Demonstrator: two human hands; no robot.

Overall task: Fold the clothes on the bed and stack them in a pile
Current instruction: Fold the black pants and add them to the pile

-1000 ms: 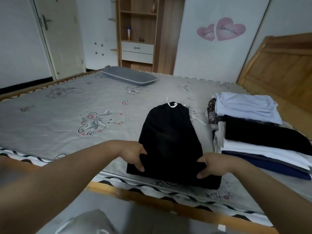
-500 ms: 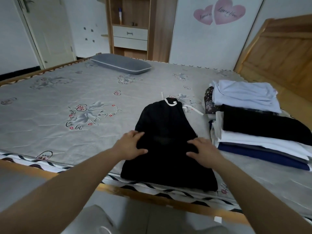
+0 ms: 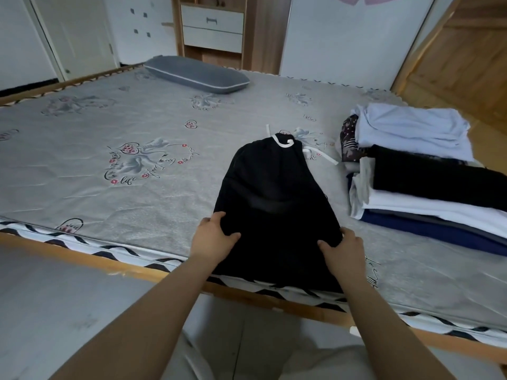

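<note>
I have both hands on the black garment point(image 3: 277, 204), which lies at the near edge of the bed point(image 3: 115, 204). My left hand point(image 3: 212, 237) pinches its left side, thumb on top and fingers curled under; my right hand point(image 3: 343, 252) grips the right side likewise. Beyond my right fingers, well apart, sits the pile of folded clothes point(image 3: 428, 185).

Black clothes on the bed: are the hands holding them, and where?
Yes. Both hands grip the black garment by its side edges, near its middle.
</note>
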